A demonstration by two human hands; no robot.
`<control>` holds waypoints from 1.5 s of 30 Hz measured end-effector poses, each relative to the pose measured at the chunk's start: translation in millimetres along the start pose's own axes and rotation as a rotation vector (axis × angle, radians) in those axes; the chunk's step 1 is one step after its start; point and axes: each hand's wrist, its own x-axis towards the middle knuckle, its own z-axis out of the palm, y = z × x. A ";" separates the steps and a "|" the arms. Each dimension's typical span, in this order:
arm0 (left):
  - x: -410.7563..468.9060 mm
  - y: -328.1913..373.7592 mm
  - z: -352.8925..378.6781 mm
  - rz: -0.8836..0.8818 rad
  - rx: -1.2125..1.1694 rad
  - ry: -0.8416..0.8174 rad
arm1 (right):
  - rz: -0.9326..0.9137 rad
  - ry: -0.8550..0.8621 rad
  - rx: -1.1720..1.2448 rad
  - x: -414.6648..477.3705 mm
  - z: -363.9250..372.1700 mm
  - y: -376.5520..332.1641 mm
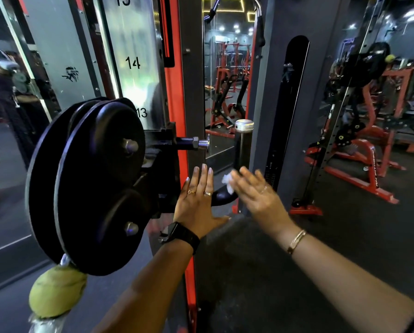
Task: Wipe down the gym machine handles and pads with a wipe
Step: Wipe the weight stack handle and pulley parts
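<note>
Head view, looking down past two bare forearms at a cable machine. Left hand (196,200) flat and gripping nothing: fingers straight and pointing up, in front of the red upright (174,92), just left of the black handle (222,195). Contact with the frame not clear. Rings on two fingers, a dark watch (179,234) on the wrist.

Right hand (256,191) blurred, fingers stretched out rather than curled, with a crumpled white wipe (228,182) showing beside the fingertips, against the curved lower part of the handle. Thumb hidden, so cannot tell whether pinching the wipe or only pressing it. Gold bracelet (296,241) on that wrist.

Above the wipe, the handle's upright grip with its silver cap (244,124). To the left, two large black pulley wheels (93,183) side by side; below them a yellow-green tennis ball (57,292). Behind the wheels, a metal strip (133,63) numbered 13, 14, 15. Off to the right — red gym machines (359,164) on a dark floor.
</note>
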 end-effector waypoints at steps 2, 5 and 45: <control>-0.8 2.4 -1.2 -0.028 -0.021 0.008 | -0.068 -0.120 0.057 -13.1 8.0 -26.3; -0.7 4.8 -0.2 -0.046 -0.025 0.020 | -0.229 -0.264 0.010 -15.1 8.8 -33.9; 25.7 41.9 -45.8 0.168 -0.539 0.508 | 0.397 -0.025 0.572 125.0 -45.1 42.8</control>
